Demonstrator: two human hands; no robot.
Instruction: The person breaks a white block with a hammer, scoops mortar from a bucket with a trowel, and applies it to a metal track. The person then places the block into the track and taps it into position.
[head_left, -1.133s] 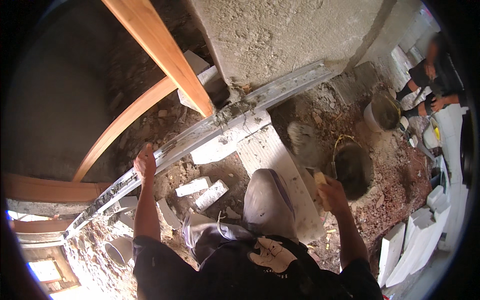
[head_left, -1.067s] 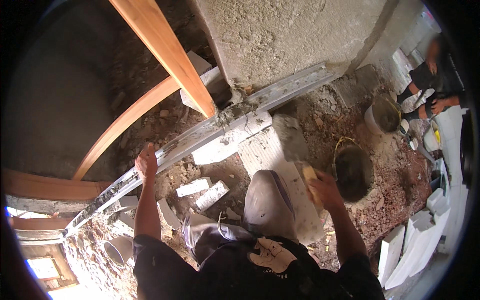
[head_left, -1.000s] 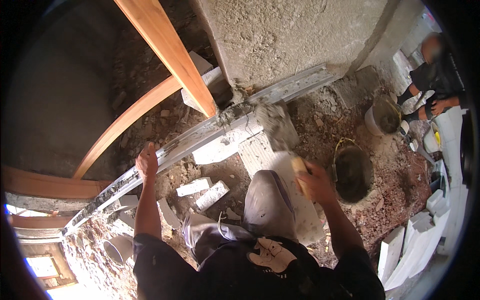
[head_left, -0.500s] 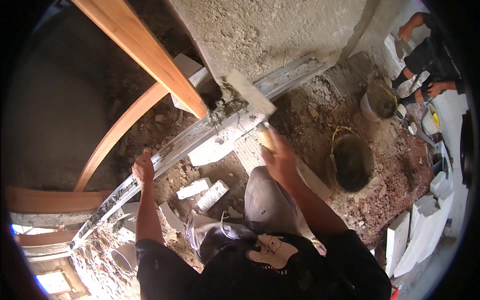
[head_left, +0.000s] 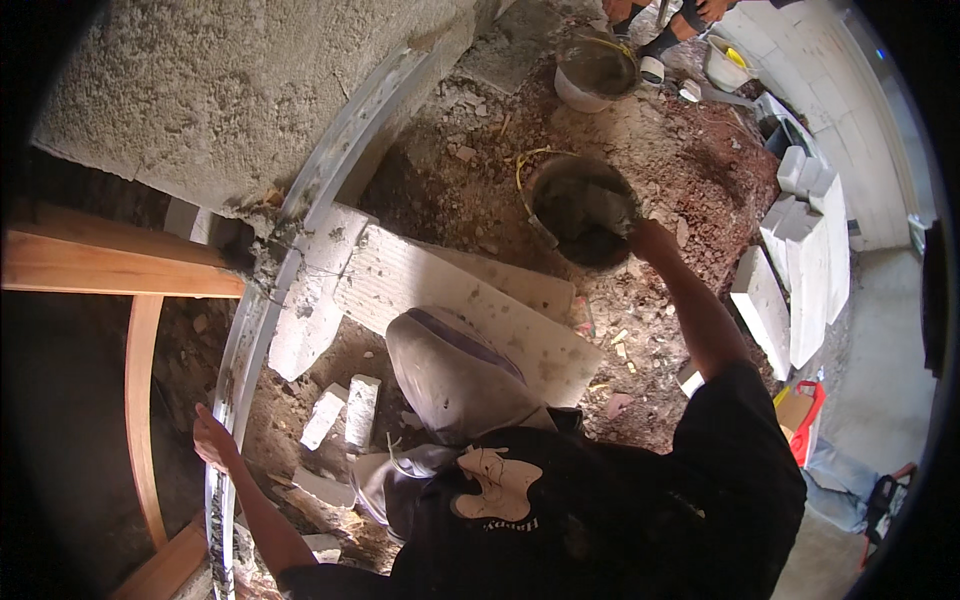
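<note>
My left hand [head_left: 214,442] is closed on a long metal bar [head_left: 262,310], which runs along the foot of the rough plastered wall and is spattered with mortar. Over to the right, my right hand [head_left: 650,242] grips a trowel [head_left: 608,212]; its blade is inside a bucket [head_left: 575,170] of grey mortar, and the handle is mostly hidden by the fingers. A clump of wet mortar [head_left: 268,245] sticks to the bar where a wooden post [head_left: 120,258] meets the wall corner.
White blocks [head_left: 470,300] lie beside my knee, with smaller pieces [head_left: 362,410] nearer the bar. A second bucket [head_left: 590,95] stands farther off, near another person's hand [head_left: 712,8]. More white blocks [head_left: 800,250] are stacked at the right. Rubble covers the ground.
My right hand has moved the trowel from the wall corner rightward into the mortar bucket. My left hand remains on the metal bar. The view has turned to the right.
</note>
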